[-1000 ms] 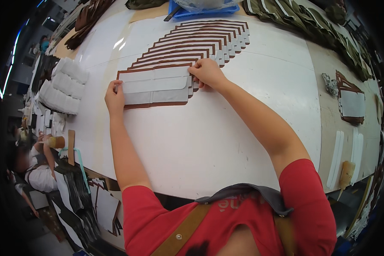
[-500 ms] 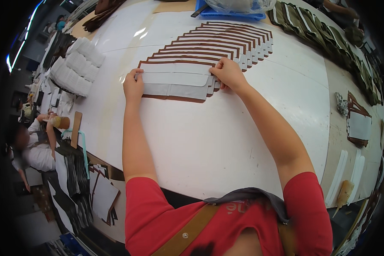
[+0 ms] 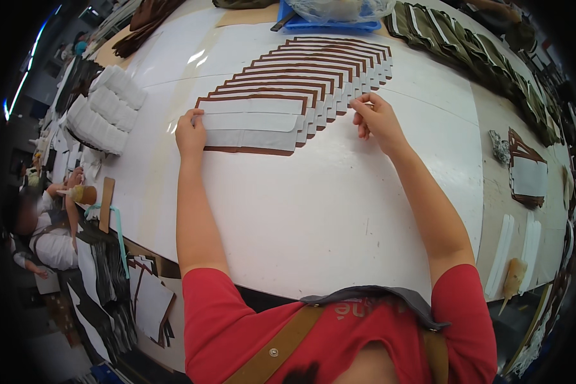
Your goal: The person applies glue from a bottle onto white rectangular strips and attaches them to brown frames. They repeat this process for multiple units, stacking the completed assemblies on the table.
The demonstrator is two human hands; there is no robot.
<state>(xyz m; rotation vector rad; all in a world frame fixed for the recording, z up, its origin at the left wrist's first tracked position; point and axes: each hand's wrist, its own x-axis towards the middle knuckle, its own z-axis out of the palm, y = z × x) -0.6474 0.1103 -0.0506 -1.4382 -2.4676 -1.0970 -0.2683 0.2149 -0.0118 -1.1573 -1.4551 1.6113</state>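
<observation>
Left grip (image 3: 190, 131) is pressing flat on the front panel (image 3: 253, 125), at 11 o'clock on the white surface (image 3: 313, 217); right grip (image 3: 376, 118) is pinching overlapped panel ends. I'm judging them light, floppy; edges are best.

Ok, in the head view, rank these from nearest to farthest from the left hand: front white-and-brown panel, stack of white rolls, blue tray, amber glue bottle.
1. Front white-and-brown panel: touching the left hand, just to its right.
2. Stack of white rolls: to the left.
3. Amber glue bottle: lower left, slightly farther.
4. Blue tray: far edge of the table.
</observation>
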